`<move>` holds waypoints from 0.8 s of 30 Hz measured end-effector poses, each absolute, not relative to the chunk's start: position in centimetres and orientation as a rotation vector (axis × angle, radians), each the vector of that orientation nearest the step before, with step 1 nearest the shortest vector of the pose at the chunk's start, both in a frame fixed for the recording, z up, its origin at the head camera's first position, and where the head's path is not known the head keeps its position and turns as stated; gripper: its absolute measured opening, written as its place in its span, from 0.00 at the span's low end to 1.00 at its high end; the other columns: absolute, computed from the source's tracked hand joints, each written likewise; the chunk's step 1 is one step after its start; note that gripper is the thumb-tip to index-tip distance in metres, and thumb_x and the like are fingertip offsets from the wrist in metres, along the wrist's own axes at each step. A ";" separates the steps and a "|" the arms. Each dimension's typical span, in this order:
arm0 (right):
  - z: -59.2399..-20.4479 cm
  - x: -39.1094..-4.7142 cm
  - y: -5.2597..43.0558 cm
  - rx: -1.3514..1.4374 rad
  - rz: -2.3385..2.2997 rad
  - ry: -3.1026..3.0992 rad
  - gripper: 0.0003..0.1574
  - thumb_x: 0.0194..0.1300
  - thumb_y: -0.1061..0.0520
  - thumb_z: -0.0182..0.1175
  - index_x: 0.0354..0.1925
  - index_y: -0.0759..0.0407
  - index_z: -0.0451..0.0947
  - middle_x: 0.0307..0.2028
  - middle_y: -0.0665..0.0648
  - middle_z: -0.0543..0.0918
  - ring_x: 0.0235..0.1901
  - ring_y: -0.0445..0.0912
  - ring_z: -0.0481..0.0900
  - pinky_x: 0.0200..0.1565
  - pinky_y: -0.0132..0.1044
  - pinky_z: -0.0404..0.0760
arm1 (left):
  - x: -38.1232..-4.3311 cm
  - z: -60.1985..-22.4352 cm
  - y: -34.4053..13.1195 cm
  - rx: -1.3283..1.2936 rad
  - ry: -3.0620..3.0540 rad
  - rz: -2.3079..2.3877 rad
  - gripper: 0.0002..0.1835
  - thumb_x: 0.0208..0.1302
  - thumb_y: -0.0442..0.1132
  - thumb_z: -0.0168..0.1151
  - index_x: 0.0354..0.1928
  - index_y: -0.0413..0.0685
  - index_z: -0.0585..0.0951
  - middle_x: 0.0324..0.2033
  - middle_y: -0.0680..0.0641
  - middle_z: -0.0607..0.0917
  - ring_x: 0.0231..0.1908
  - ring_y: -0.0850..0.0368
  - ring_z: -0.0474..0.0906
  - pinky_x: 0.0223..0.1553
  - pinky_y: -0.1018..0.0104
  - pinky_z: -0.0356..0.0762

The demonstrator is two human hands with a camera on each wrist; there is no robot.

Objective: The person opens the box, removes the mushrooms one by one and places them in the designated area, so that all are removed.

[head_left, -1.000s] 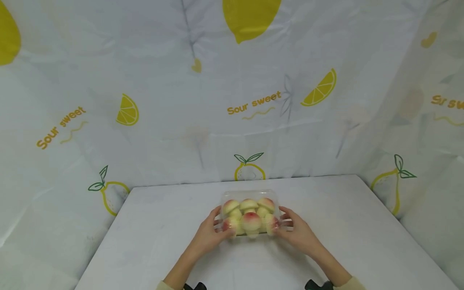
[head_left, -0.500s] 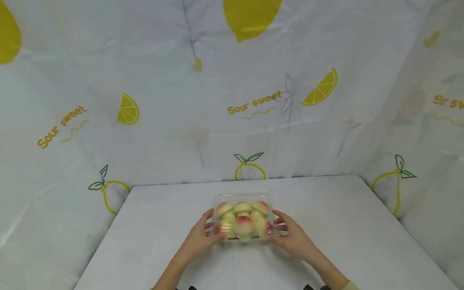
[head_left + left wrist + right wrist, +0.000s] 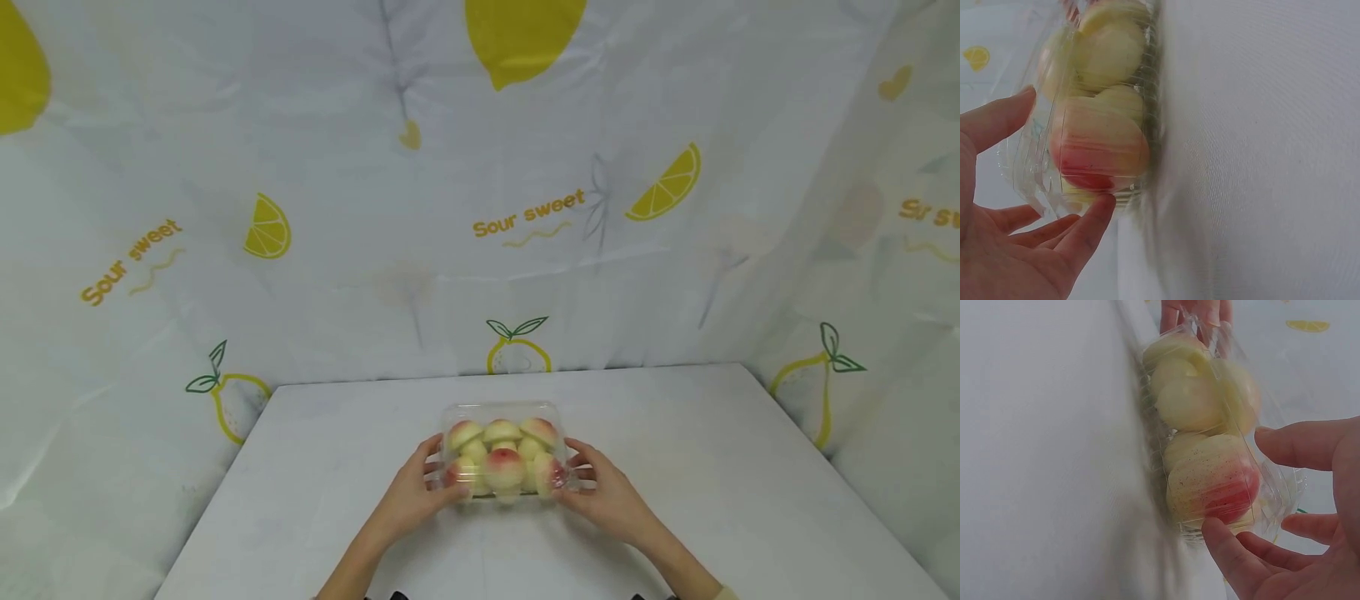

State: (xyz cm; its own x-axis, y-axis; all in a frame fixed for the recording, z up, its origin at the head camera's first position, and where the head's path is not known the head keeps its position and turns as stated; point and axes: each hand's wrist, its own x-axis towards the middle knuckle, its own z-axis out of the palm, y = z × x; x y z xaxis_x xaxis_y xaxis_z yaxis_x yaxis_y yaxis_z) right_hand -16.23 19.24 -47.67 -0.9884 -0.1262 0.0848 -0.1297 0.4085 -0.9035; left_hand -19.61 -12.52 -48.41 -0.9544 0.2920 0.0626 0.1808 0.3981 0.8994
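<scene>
In the head view, a clear plastic clamshell box (image 3: 501, 410) sits at the middle of the white table. Several pale yellow, mushroom-shaped pieces (image 3: 505, 468) with pink-red blushes fill it. My left hand (image 3: 412, 492) holds the box's left end between thumb and fingers. At the right end, my right hand (image 3: 606, 498) grips it the same way. The left wrist view shows fingertips (image 3: 1104, 203) against the box's end, close to a red-tinged piece (image 3: 1100, 144). In the right wrist view the box (image 3: 1210, 481) has its base at or just above the tabletop; which one, I cannot tell.
The white tabletop (image 3: 315, 467) reaches back to a hanging white sheet (image 3: 337, 317) printed with lemons and lettering. The sheet also encloses the left and right sides.
Both hands and the box moved slightly left and nearer to me in the first half second. Since then they have stayed almost still, with the same hold.
</scene>
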 end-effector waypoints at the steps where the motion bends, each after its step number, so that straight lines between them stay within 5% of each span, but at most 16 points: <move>1: -47.6 -16.2 19.3 0.253 1.690 -2.626 0.50 0.56 0.59 0.77 0.70 0.68 0.65 0.50 0.61 0.77 0.52 0.56 0.80 0.48 0.38 0.84 | -19.7 -48.5 -12.5 0.433 2.536 1.615 0.50 0.56 0.47 0.79 0.74 0.39 0.62 0.68 0.32 0.69 0.62 0.32 0.73 0.57 0.43 0.78; 19: -47.5 -16.4 20.9 0.332 1.603 -2.702 0.49 0.59 0.58 0.75 0.72 0.69 0.63 0.46 0.59 0.72 0.52 0.56 0.77 0.47 0.36 0.84 | -19.9 -49.1 -11.5 0.468 2.547 1.589 0.55 0.58 0.52 0.77 0.77 0.35 0.56 0.69 0.30 0.67 0.62 0.36 0.73 0.59 0.44 0.75; 24: -47.6 -16.5 21.2 0.366 1.619 -2.742 0.48 0.59 0.64 0.68 0.74 0.67 0.60 0.42 0.58 0.72 0.44 0.49 0.75 0.42 0.34 0.82 | -20.0 -49.1 -11.5 0.480 2.550 1.573 0.54 0.58 0.52 0.77 0.77 0.35 0.56 0.68 0.31 0.68 0.61 0.36 0.73 0.59 0.43 0.75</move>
